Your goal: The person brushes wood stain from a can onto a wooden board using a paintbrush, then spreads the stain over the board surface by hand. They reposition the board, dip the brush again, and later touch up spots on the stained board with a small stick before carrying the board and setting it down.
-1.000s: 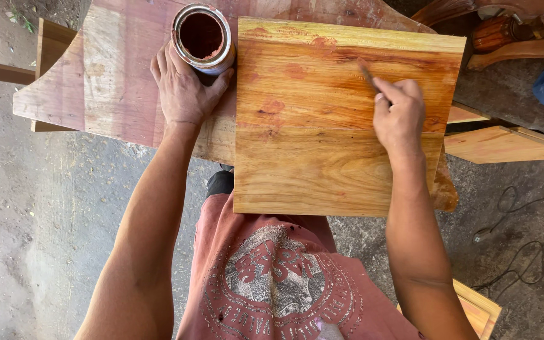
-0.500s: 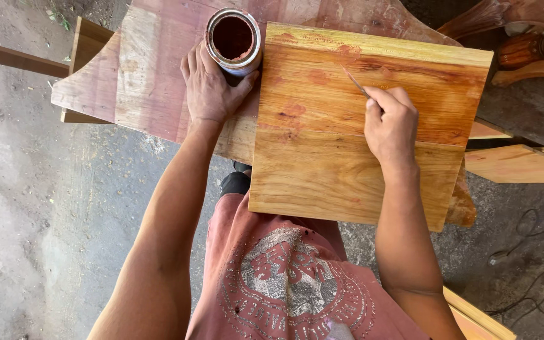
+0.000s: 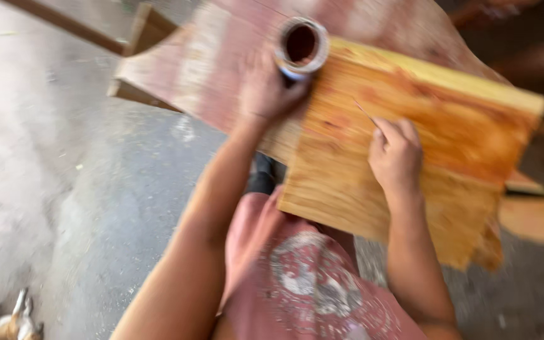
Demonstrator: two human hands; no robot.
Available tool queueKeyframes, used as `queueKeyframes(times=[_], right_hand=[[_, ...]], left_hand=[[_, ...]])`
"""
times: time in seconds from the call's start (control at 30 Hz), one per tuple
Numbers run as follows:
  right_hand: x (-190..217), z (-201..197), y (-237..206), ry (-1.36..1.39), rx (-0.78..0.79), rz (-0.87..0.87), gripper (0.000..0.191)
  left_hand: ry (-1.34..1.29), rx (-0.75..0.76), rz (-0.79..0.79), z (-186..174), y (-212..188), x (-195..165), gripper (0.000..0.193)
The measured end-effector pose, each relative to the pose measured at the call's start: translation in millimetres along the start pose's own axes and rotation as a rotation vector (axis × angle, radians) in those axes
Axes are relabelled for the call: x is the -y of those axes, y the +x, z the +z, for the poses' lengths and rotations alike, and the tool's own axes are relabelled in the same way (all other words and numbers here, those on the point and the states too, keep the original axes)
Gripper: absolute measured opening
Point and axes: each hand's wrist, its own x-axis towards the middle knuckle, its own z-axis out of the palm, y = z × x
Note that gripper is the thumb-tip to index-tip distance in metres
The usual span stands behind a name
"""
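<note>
The picture is blurred by camera motion. My left hand (image 3: 266,88) grips a small open tin can (image 3: 301,46) with dark liquid inside, standing at the upper left edge of a yellow-orange wooden board (image 3: 423,151). My right hand (image 3: 396,154) rests on the board's middle and pinches a thin stick-like tool (image 3: 366,114) whose tip points up and left against the wood. The board lies on a wider reddish plank (image 3: 203,69).
A grey concrete floor (image 3: 64,189) spreads to the left. Wooden offcuts (image 3: 539,217) lie at the right, and a wooden frame piece (image 3: 149,28) sticks out behind the plank. Small pale objects (image 3: 7,318) sit at the bottom left corner.
The view has swung and tilted, so the board and can now sit further right and slanted. Both hands keep their places on the can and the board.
</note>
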Motion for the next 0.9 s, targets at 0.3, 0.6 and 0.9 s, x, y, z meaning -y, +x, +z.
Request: queueKeyframes(times=[0.3, 0.6, 0.9], right_hand=[[83.7, 37.9, 109.7, -0.310, -0.020, -0.417, 0.029], [102.2, 40.3, 128.2, -0.539, 0.121, -0.393, 0.019], [114.0, 39.4, 116.2, -0.537, 0.257, -0.243, 0.020]], left_hand=[[-0.079, -0.122, 0.007, -47.9, 9.0, -14.9, 0.098], [-0.171, -0.152, 0.019, -78.2, 7.4, -14.5, 0.101], [-0.450, -0.195, 0.076, -69.1, 8.2, -5.3, 0.102]])
